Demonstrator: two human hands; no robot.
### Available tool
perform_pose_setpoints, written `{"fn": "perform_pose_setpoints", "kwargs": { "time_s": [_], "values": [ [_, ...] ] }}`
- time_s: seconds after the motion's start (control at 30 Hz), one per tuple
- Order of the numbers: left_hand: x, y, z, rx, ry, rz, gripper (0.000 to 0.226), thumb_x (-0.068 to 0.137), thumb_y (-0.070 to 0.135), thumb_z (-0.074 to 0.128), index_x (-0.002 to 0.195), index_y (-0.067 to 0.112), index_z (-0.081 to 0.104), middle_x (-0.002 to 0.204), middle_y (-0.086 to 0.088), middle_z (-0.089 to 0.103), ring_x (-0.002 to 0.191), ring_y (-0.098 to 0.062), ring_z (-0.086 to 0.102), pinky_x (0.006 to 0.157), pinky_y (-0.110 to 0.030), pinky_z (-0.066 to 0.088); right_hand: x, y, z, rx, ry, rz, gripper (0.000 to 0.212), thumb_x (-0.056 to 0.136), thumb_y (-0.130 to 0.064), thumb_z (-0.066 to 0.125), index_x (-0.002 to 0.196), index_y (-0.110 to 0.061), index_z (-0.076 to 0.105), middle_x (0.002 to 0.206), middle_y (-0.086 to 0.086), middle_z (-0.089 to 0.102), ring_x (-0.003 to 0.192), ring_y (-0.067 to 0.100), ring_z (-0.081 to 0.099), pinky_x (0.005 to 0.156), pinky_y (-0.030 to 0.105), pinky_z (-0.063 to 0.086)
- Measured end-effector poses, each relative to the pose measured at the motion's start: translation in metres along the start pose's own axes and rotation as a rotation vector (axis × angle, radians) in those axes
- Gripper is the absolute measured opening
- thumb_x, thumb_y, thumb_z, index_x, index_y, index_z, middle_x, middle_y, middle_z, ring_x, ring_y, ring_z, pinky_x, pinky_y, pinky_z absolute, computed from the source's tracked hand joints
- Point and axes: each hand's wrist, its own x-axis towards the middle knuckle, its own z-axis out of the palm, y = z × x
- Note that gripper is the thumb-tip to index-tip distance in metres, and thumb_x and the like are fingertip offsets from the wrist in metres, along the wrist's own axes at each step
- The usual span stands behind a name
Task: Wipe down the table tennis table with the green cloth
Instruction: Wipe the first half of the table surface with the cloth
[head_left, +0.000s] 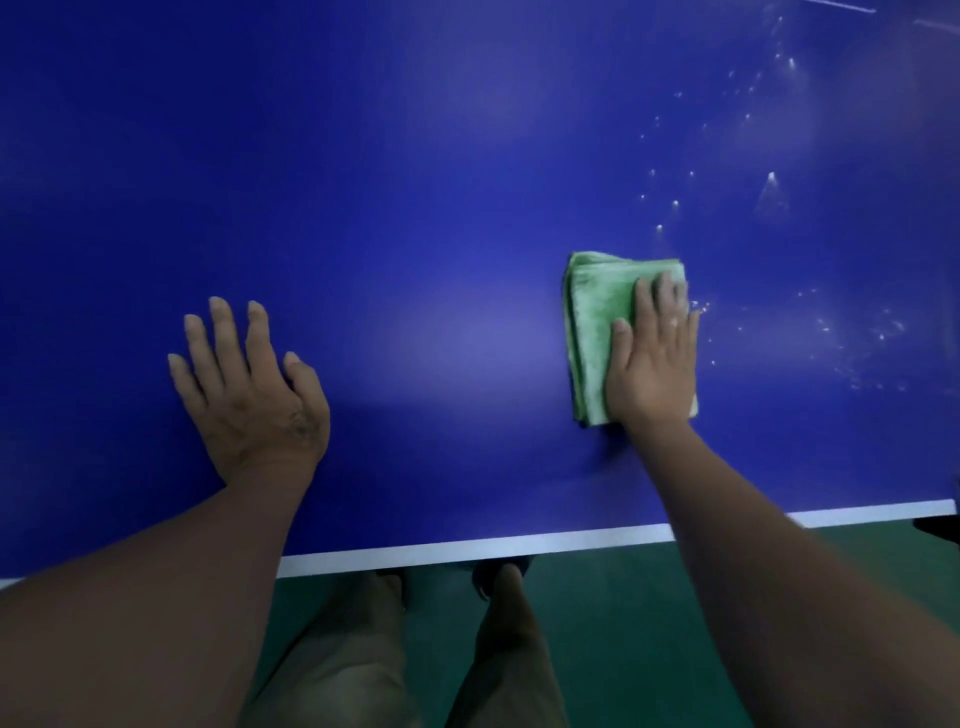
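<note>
- Table (415, 208): the blue top fills most of the view.
- Cloth (595, 332): green, folded into a thick rectangular pad. It lies flat on the table top, partly under the right hand. Stacked fold edges show along its left and far sides.
- Right hand (654, 364): laid palm down on the right part of the cloth.
  - The fingers are straight and close together and point away from the person.
  - The fingertips reach the far edge of the cloth.
  - The hand presses flat on the cloth, and no finger curls round it.
  - The left strip of the cloth stays uncovered.
- Left hand (249, 389): well to the left of the cloth and apart from it. It rests palm down on the bare table top. The fingers are straight and spread wide, and it holds nothing.
- Edge line (467, 548): a white band along the table rim, on the near side of the cloth. Both forearms cross it.
- Specks (771, 179): white spots scattered on the table top to the right of the cloth and beyond it. A few lie just beside the little finger of the right hand.
- Table top left of the cloth: even blue with a soft sheen.
- Floor (597, 623): green, on the near side of the cloth, past the edge line.
- Legs (337, 665): in tan trousers, over the floor and between the two forearms.
</note>
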Motion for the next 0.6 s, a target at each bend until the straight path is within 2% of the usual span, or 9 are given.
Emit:
{"fn": "perform_pose_setpoints", "kwargs": {
  "time_s": [0.1,0.2,0.27,0.43,0.6],
  "values": [
    [-0.002,0.001,-0.003,-0.024,0.001,0.002,0.066,0.108,0.036,0.035,0.17,0.015,0.029,0.181,-0.011,0.018,0.168,-0.033,0.009,0.135,-0.059,0.006,-0.049,-0.011,-0.001,-0.002,-0.033,0.017,0.062,0.115,-0.035,0.028,0.172,-0.01,0.025,0.181,0.009,0.015,0.169,0.028,0.011,0.137,0.051,0.007],
    [-0.008,0.008,-0.001,-0.02,0.025,-0.018,0.064,0.109,0.03,0.035,0.169,0.009,0.029,0.179,-0.017,0.019,0.167,-0.039,0.011,0.134,-0.063,0.009,-0.109,-0.004,-0.003,-0.023,-0.062,-0.057,0.063,0.116,-0.037,0.027,0.173,-0.013,0.02,0.183,0.003,0.011,0.169,0.022,0.006,0.137,0.05,0.009],
    [-0.012,0.026,0.005,-0.001,0.017,-0.028,0.063,0.11,0.025,0.037,0.168,0.003,0.028,0.178,-0.023,0.019,0.166,-0.044,0.012,0.133,-0.066,0.01,-0.125,0.009,-0.004,-0.016,-0.064,-0.115,0.063,0.115,-0.037,0.031,0.173,-0.014,0.023,0.182,0.002,0.014,0.169,0.021,0.009,0.137,0.05,0.013],
    [-0.012,0.104,0.032,0.034,-0.073,0.189,0.067,0.113,0.035,0.031,0.172,0.007,0.018,0.181,-0.018,0.008,0.167,-0.042,0.004,0.134,-0.064,0.004,-0.088,0.032,-0.009,0.043,-0.057,-0.212,0.064,0.111,-0.036,0.043,0.171,-0.015,0.032,0.18,0.0,0.023,0.168,0.022,0.015,0.136,0.051,0.018],
    [0.015,0.178,0.055,0.061,-0.058,-0.011,0.075,0.113,0.051,0.022,0.174,0.012,0.006,0.182,-0.014,-0.002,0.168,-0.04,-0.004,0.133,-0.066,0.002,-0.021,0.058,-0.008,0.06,-0.05,-0.355,0.062,0.112,-0.034,0.047,0.169,-0.011,0.035,0.179,0.005,0.026,0.168,0.026,0.019,0.136,0.054,0.018]
  ]
}}
